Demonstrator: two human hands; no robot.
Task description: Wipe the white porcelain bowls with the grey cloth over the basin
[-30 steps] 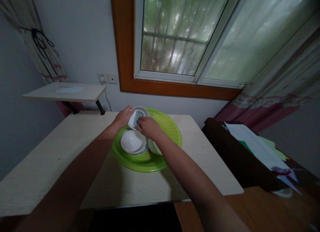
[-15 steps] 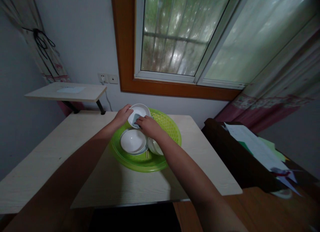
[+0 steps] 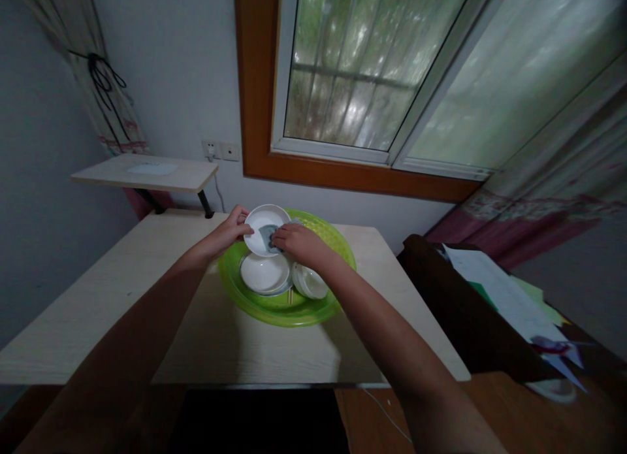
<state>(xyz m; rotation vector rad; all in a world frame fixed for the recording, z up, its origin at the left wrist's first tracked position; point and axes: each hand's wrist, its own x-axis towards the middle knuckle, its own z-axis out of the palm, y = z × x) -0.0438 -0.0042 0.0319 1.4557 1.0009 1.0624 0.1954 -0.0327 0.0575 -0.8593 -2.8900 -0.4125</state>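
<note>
My left hand (image 3: pixel 232 230) grips the left rim of a white dish (image 3: pixel 261 217), its thumb on the inner side. The dish is tilted toward me above the far left part of a green plastic basket (image 3: pixel 259 316). A grey-blue cloth (image 3: pixel 266 236) is bunched under the closed fingers of my right hand (image 3: pixel 300 242), pressed to the inside of the dish. Below the dish, a stack of white plates (image 3: pixel 264 275) rests in the basket. To its right are white bowls (image 3: pixel 313 283), partly behind my right forearm. Tips of chopsticks (image 3: pixel 290 296) show between them.
The basket stands on a pale wooden table (image 3: pixel 206 349). A raised shelf (image 3: pixel 147 173) is at the back left, near a wall socket (image 3: pixel 220 151). Beyond the table's right edge, papers (image 3: pixel 504 291) lie on a dark brown surface. A window (image 3: pixel 362 68) is behind.
The dish has turned more toward me and shifted slightly left, the left thumb now further over its rim. The cloth has moved with my right hand inside it. The view has shifted slightly.
</note>
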